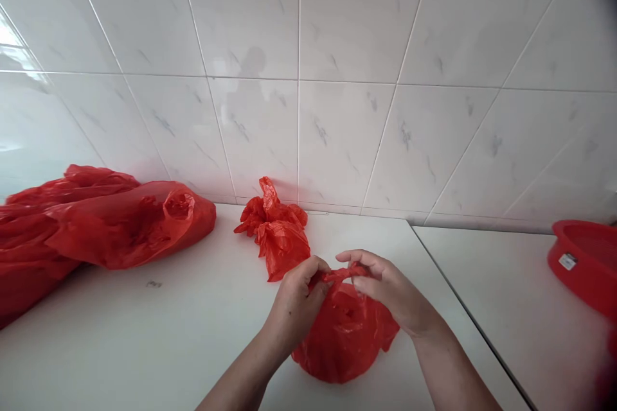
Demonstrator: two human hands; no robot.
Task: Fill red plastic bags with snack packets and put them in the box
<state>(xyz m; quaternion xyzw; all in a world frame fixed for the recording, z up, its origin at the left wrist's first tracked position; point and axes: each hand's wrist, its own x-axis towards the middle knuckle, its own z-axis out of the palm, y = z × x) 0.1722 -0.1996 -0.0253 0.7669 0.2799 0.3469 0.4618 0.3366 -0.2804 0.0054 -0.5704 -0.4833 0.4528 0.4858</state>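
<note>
A red plastic bag (342, 347) rests on the white tabletop between my forearms, rounded at its lower part. My left hand (303, 289) pinches one side of the bag's gathered top. On the other side, my right hand (385, 282) holds the twisted top edge between thumb and fingers. A gap shows under the stretched strip of plastic between the two hands. What lies inside the bag cannot be made out.
Behind my left hand sits a crumpled red plastic bag (284, 247) near the tiled wall (347, 135). A large heap of red bags (120, 225) lies at the left. A red basin (583, 270) with a label stands at the right, past a seam (472, 314) in the tabletop.
</note>
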